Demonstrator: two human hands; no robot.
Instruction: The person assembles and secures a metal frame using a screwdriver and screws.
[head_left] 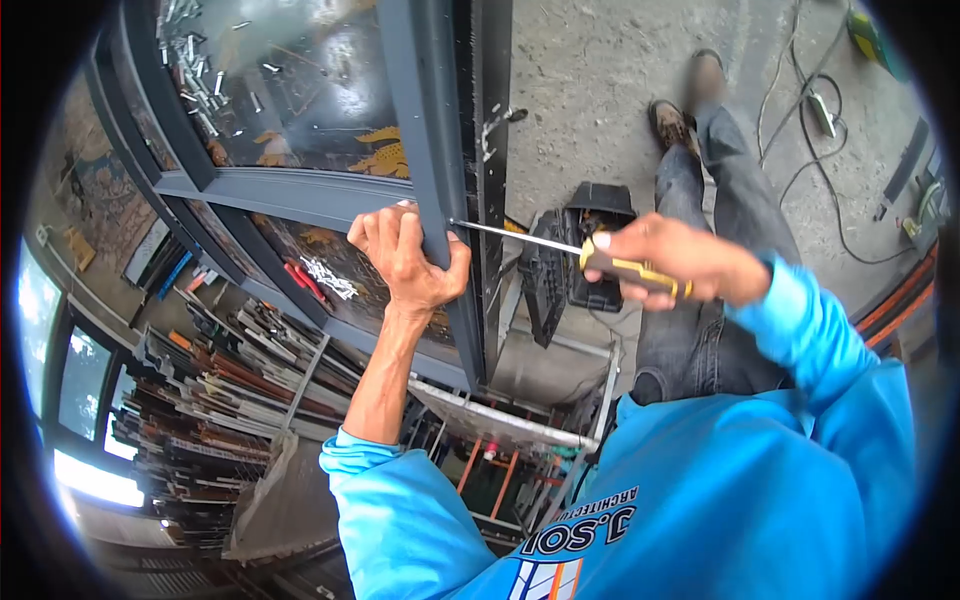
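A screwdriver with a yellow and black handle is gripped in my right hand. Its long shaft points left, and the tip meets the outer side of a dark grey metal frame, at what looks like a small screw. My left hand is wrapped over the same frame member just below the tip, thumb on the near side and fingers on the far side. The frame lies across a dark tabletop with a gold pattern.
Loose screws lie scattered on the tabletop, with another pile beside red-handled pliers. An open black tool case sits below the frame. Cables cross the concrete floor. A rack of long profiles stands lower left.
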